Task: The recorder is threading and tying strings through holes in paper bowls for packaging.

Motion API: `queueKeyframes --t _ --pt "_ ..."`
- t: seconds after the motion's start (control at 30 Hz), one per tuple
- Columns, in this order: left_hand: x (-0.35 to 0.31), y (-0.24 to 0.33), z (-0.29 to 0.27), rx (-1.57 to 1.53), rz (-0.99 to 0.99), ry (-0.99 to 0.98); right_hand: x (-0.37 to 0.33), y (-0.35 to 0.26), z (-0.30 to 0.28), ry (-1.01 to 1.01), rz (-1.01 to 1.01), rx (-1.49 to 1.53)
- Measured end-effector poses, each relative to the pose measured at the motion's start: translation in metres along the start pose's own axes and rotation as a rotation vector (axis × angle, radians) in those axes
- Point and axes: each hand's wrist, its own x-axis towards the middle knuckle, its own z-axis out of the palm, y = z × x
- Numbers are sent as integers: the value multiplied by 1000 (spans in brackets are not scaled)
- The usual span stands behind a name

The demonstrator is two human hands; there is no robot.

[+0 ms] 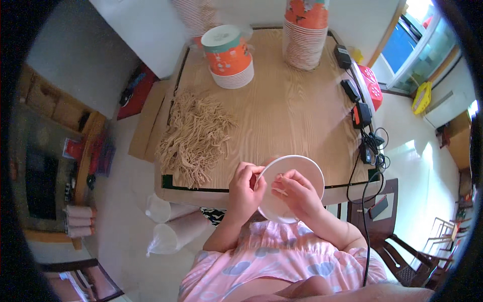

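Observation:
A white-lined paper bucket is tilted toward me at the near edge of the table, its mouth facing up at me. My left hand pinches its left rim between thumb and fingers. Over the bucket's mouth, my right hand has its fingertips closed on a thin, pale piece, seemingly a cord end; how much of it lies in the fingers is hidden. To the left, a loose heap of tan twisted cords covers part of the table.
Upside-down orange-and-green paper buckets stand nested on the wooden table. Taller bucket stacks rise at the back right and back left. Power adapters with black cables line the right edge. Wrapped bucket stacks lie on the floor; a dark chair stands right.

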Motion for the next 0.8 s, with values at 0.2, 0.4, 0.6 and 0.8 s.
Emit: queueKeyframes --t 0.2,0.4,0.6,0.8 --pt "-3 7 5 44 61 -1 16 14 -10 9 62 24" --pt "-6 5 8 9 -21 -43 22 13 -7 -44 34 12" --pt "-6 5 6 22 -44 -74 23 11 -10 -63 47 -42" --pt "-3 6 5 -18 -50 -85 25 10 -9 -48 48 -78"
